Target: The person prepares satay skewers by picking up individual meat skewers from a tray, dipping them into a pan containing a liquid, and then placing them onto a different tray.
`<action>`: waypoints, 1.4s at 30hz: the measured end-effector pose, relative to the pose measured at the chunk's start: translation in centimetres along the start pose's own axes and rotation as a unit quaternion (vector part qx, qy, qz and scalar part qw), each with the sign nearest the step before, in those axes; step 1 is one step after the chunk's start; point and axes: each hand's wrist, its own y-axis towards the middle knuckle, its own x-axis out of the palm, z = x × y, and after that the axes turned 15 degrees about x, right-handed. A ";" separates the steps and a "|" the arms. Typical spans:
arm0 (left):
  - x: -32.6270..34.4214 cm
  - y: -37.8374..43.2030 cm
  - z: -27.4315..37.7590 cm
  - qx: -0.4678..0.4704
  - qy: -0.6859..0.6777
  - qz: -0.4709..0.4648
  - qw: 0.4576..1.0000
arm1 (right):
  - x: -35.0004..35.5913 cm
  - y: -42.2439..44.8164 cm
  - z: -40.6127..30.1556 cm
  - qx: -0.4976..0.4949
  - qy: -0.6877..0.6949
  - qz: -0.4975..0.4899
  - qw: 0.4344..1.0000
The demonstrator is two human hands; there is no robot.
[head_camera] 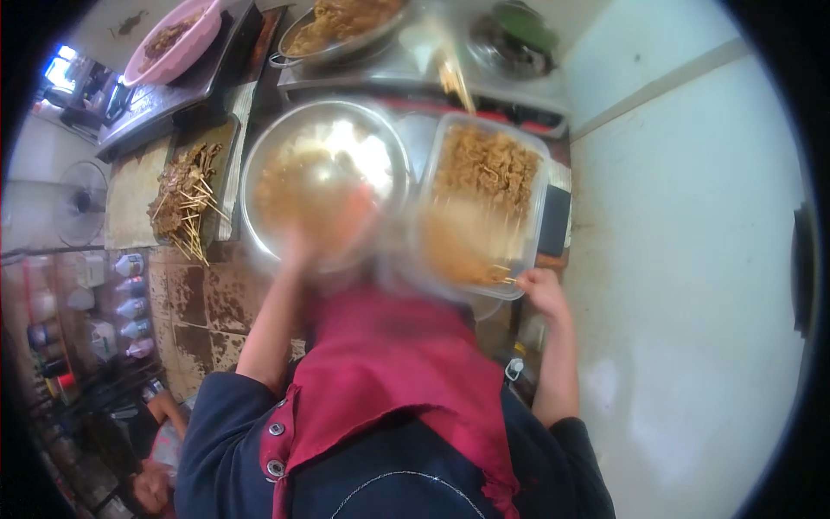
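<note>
A large steel bowl [251, 175] stands before me with brown food, blurred, in its bottom. My left hand [299, 243] reaches over its near rim; the blur hides its fingers and anything in them. A reddish shape [362, 201] in the bowl is too smeared to name. To the right sits a clear plastic tub [543, 194] of brown skewered meat [489, 159]. At its near right corner, my right hand [543, 290] pinches the ends of bamboo skewers [504, 279], whose meat lies inside the tub.
Cooked-looking meat skewers [188, 194] lie heaped on a tray at left. Behind stand a pink basin [175, 45], a wide metal pan [343, 32] and a steel stove [382, 74]. A pale wall [674, 227] rises close on the right. Another person [159, 460] is at lower left.
</note>
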 end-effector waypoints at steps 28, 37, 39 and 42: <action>0.2 0.1 1.2 0.014 0.069 0.014 0.997 | 4.4 0.7 -5.0 -0.026 -0.411 0.121 0.903; 0.4 0.4 0.3 -0.006 0.037 0.003 0.999 | 3.5 -0.2 -4.9 -0.071 -0.419 0.078 0.902; 0.5 0.4 0.2 -0.017 0.022 -0.003 1.000 | 2.9 -0.6 -6.8 -0.063 -0.328 0.092 0.938; 0.6 0.4 0.6 -0.008 0.040 0.000 0.999 | 2.9 0.3 -9.4 -0.080 -0.196 0.116 0.970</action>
